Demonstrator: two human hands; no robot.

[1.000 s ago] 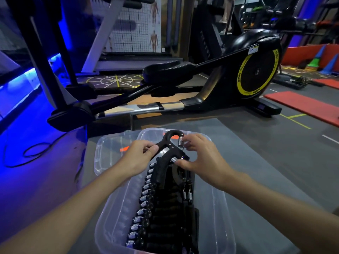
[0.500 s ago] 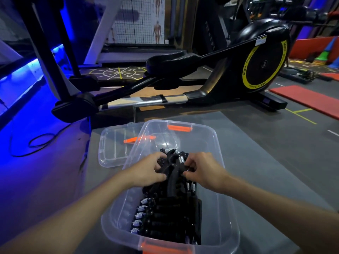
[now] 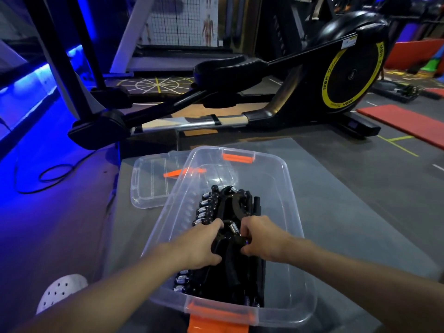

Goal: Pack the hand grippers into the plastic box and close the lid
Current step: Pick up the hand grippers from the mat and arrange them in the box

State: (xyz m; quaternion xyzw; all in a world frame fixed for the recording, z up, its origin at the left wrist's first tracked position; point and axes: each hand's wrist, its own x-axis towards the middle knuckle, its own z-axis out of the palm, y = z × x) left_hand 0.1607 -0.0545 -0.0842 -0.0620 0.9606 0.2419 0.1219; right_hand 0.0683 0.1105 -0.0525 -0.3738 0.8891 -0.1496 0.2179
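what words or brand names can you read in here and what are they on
"MBH": on the yellow ring of the elliptical, twice, top right and upside down at the bottom.
Too blurred: the script beside each "MBH".
Too small: the sticker on the elliptical's housing.
Nothing legible: the wall chart with body figures.

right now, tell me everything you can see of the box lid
The lid is clear, ribbed plastic with an orange strip. It lies flat, off the plastic box, on the grey mat by the box's far left corner; its right part shows only through the box wall. Neither the left hand nor the right hand touches it.
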